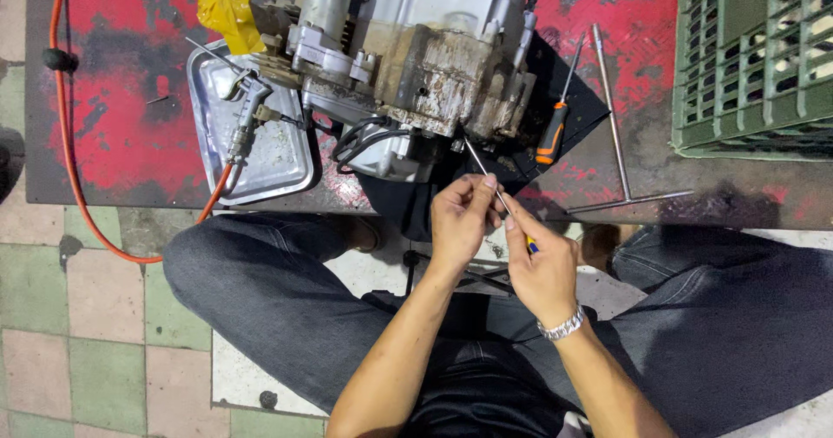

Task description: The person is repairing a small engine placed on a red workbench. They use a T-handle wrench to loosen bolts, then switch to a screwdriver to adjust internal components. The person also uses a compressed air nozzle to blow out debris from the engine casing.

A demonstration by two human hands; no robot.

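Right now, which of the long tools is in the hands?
The thin screwdriver, pinched by both hands, tip at the engine. The orange-handled screwdriver and T-handle wrench lie untouched on the bench.

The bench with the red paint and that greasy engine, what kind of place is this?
Most likely a small motorcycle repair workshop. A grimy engine sits on a worn workbench, with an air blow gun in a metal tray and a T-handle wrench nearby.

Both forearms come up from the lap and meet in the middle. Left hand [462, 217] is pinching, fingertips [490, 182] curled together. Right hand [540, 260] sits just beside it, fist closed, wrist bent inward, thumb up.
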